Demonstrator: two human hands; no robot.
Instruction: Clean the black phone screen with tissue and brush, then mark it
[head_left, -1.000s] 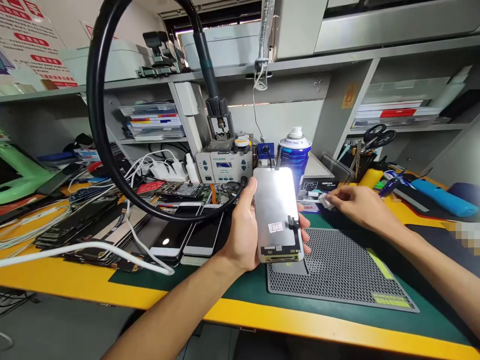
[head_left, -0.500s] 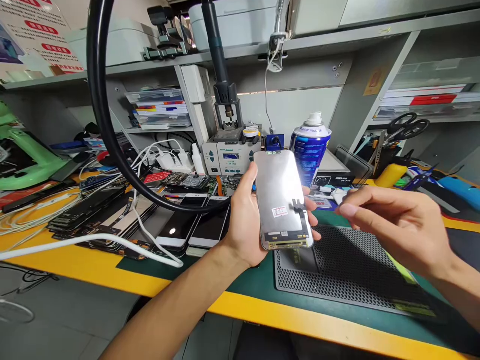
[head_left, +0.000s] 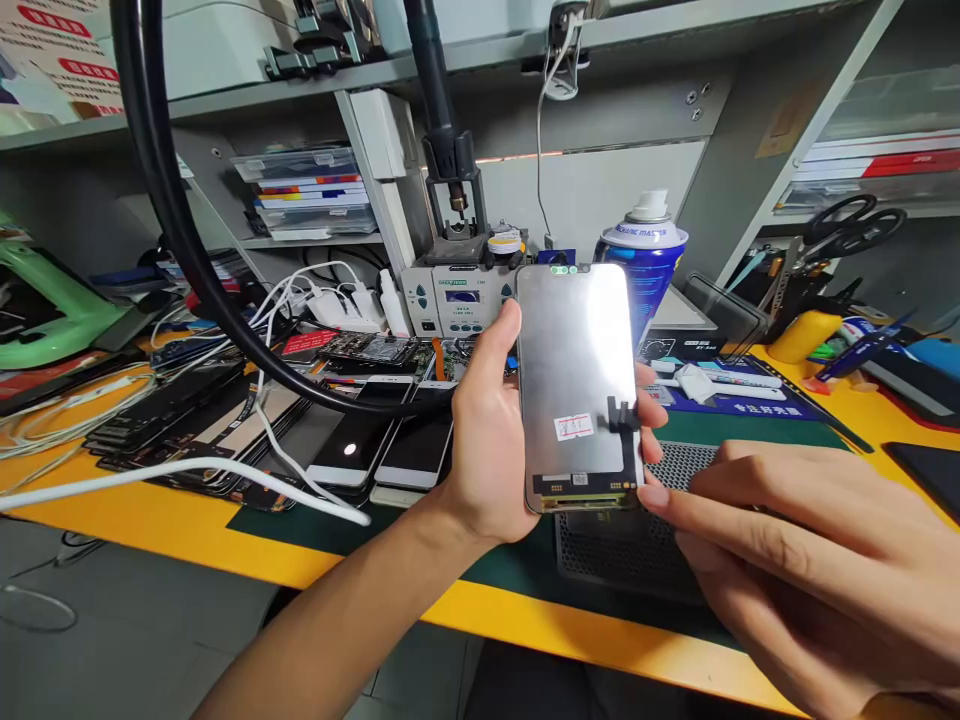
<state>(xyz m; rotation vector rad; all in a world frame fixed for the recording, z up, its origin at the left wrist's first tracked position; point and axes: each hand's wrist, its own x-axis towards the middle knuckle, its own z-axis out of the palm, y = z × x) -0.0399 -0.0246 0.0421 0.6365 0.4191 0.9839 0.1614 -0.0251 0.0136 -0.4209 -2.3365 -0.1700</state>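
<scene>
My left hand (head_left: 487,440) is wrapped round a phone screen assembly (head_left: 574,350), thumb along its left edge and fingertips round its right edge. The screen's silvery metal back faces me, roughly upright. On it are a small white label with red print (head_left: 574,427), a black flex cable (head_left: 622,420) at the right, and a gold-marked connector strip along the bottom. My right hand (head_left: 795,550) is at the screen's lower right corner. Its index fingertip reaches that corner, the thumb lies lower and apart, and I see nothing held in it.
Below the screen lies a grey perforated mat (head_left: 622,560). A blue spray can (head_left: 649,260) stands behind, beside the hot-air station (head_left: 457,300). Several phones (head_left: 360,440) and a looping black hose (head_left: 217,300) are at left. Scissors (head_left: 855,225) stand at right.
My right hand has moved left and closer to the screen's lower corner, its pinched thumb and index finger now apart. The screen appears slightly larger and more upright in my left hand.
</scene>
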